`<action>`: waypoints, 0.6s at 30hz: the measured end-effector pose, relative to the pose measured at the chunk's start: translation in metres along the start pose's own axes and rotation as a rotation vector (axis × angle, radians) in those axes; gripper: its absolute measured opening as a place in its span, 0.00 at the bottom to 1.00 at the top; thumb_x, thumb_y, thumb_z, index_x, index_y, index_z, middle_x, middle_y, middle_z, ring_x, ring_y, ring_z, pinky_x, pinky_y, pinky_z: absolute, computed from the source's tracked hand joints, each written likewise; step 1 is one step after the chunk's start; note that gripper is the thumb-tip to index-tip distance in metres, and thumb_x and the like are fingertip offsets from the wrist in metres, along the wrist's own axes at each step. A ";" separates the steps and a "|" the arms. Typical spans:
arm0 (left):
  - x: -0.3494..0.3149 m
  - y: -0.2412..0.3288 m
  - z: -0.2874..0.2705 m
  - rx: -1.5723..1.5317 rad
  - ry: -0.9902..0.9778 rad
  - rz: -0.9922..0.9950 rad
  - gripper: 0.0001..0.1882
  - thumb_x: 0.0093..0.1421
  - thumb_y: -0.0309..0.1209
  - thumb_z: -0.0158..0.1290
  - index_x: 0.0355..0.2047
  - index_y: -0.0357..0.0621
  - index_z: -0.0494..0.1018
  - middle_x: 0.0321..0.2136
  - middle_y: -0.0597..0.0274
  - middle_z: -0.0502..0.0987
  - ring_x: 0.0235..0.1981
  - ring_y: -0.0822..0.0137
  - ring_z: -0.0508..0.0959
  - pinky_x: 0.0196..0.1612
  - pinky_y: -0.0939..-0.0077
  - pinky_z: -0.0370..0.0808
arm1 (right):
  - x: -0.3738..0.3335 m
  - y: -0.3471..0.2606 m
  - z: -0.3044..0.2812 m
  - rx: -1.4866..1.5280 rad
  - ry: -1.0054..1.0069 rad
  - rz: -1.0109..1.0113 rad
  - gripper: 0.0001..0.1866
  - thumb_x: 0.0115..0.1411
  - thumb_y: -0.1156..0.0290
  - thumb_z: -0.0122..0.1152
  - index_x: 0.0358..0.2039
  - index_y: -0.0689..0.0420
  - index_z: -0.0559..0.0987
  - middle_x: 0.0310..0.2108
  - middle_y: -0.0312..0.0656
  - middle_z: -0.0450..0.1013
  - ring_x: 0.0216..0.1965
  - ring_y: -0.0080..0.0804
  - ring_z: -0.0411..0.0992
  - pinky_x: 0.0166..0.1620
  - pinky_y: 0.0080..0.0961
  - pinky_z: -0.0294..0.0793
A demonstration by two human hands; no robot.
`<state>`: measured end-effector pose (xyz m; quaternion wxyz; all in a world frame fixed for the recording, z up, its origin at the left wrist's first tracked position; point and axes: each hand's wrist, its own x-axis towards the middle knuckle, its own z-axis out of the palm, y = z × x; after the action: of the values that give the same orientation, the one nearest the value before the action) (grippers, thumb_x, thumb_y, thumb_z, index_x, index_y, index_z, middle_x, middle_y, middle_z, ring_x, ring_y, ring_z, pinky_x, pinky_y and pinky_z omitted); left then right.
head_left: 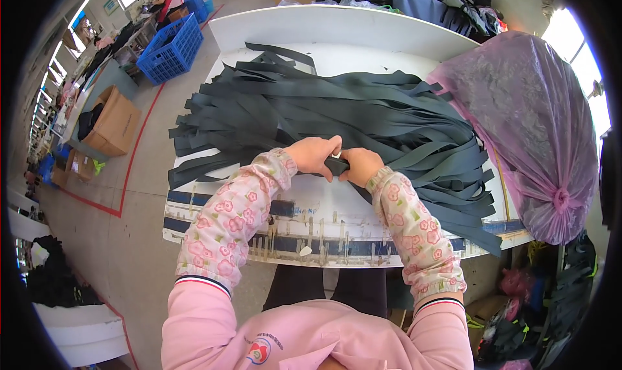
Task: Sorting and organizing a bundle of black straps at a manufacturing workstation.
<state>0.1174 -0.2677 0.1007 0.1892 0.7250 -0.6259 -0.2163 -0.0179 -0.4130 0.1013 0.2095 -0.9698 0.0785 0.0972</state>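
Observation:
A large pile of dark grey-green webbing straps (304, 104) lies across the white worktable (311, 205). At its near edge my two hands meet over a small dark piece (336, 167), which looks like a folded strap end. Its exact form is partly hidden by my fingers. My left hand (314, 156) grips its left side with thumb and fingers. From the right, my right hand (361, 165) pinches the same piece. A dark strap runs out beneath my right hand toward the pile.
A tied, translucent pink plastic bag (531, 117) stands at the table's right. White boards (337, 27) edge the far side. To the left are a blue crate (172, 49), a cardboard box (111, 124) and red floor lines. A person (170, 0) stands far off at upper left.

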 end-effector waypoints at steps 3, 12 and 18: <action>0.007 0.011 -0.027 -0.017 -0.098 -0.022 0.34 0.39 0.37 0.74 0.38 0.44 0.60 0.29 0.53 0.74 0.32 0.49 0.75 0.35 0.59 0.69 | 0.005 -0.004 -0.021 0.117 -0.115 -0.044 0.26 0.44 0.61 0.76 0.44 0.56 0.81 0.39 0.46 0.80 0.43 0.45 0.78 0.47 0.36 0.75; 0.003 0.034 -0.050 0.078 0.070 0.106 0.40 0.40 0.44 0.73 0.49 0.42 0.64 0.41 0.53 0.76 0.46 0.53 0.75 0.53 0.59 0.69 | 0.022 0.028 -0.056 0.637 -0.446 -0.169 0.22 0.50 0.66 0.76 0.43 0.64 0.82 0.35 0.38 0.81 0.37 0.24 0.76 0.46 0.24 0.73; -0.015 0.041 -0.032 0.435 0.124 0.120 0.52 0.42 0.43 0.73 0.63 0.47 0.55 0.45 0.55 0.76 0.52 0.50 0.74 0.66 0.39 0.56 | 0.016 0.027 -0.071 0.711 -0.481 -0.141 0.19 0.51 0.67 0.75 0.40 0.63 0.83 0.33 0.35 0.80 0.34 0.21 0.75 0.44 0.22 0.74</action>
<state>0.0989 -0.2585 0.1509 0.0790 0.7221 -0.6870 -0.0197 0.0036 -0.4692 0.1502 0.5490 -0.7900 -0.0103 0.2729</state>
